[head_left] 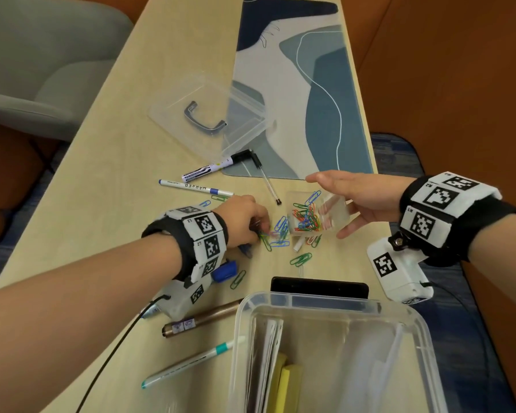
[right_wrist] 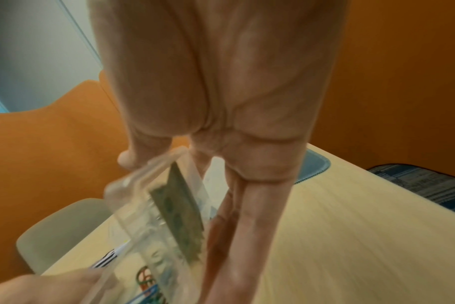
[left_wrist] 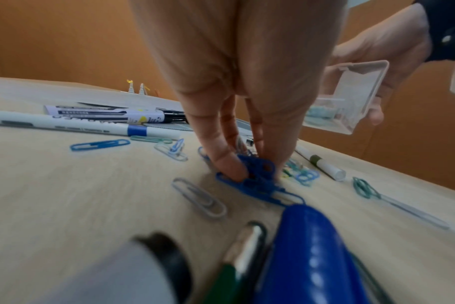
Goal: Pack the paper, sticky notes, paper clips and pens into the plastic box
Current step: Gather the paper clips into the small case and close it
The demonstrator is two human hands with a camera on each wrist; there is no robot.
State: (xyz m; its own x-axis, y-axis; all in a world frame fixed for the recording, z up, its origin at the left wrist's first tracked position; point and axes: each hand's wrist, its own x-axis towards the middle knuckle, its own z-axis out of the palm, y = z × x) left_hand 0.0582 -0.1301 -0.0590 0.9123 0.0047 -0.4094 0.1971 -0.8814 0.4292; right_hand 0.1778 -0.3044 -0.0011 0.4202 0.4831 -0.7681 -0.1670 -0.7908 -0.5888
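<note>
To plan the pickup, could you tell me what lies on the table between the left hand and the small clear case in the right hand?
Head view: a loose cluster of blue and green paper clips lies between the left hand and the small clear case.

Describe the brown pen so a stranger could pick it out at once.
Start at the big clear plastic box nearest the camera on the wooden table. Just left of its far-left corner lies the brown pen, slanting toward the box. Unlike the white teal-banded pen nearer the camera, its barrel is metallic brown with a small sticker.
</note>
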